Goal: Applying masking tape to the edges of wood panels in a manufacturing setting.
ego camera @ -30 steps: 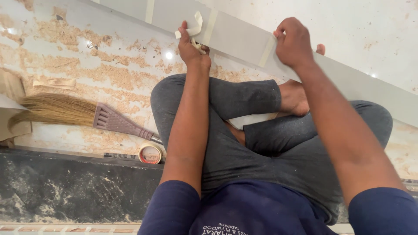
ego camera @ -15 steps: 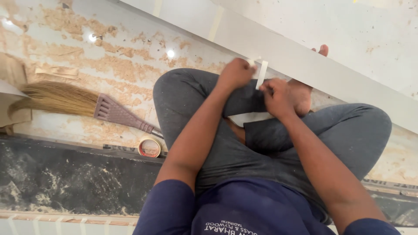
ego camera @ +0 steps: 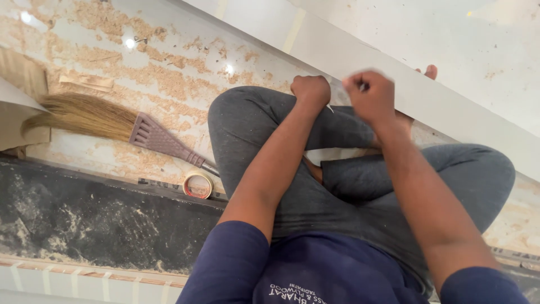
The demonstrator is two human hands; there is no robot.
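I sit cross-legged in grey trousers on a dusty floor. My left hand (ego camera: pixel 310 90) is a closed fist above my knee, with a thin white sliver of a tape piece (ego camera: pixel 328 107) showing at its edge. My right hand (ego camera: pixel 368 97) is also closed and blurred by motion, a short gap to the right of the left; I see nothing in it. Both hands hover just in front of a long white board (ego camera: pixel 450 110) that runs diagonally across the floor. Pale tape strips (ego camera: pixel 293 31) cross the board further up.
A grass broom with a mauve handle (ego camera: pixel 112 121) lies on the sawdust-covered floor at left. A roll of tape (ego camera: pixel 198 184) stands beside a dark stone slab (ego camera: pixel 84 219). A white edge with taped sections (ego camera: pixel 84 281) runs along the bottom left.
My hands came down off the white board and met over my knee with a white tape strip. They have now moved slightly apart, both closed, and most of the strip is out of sight.
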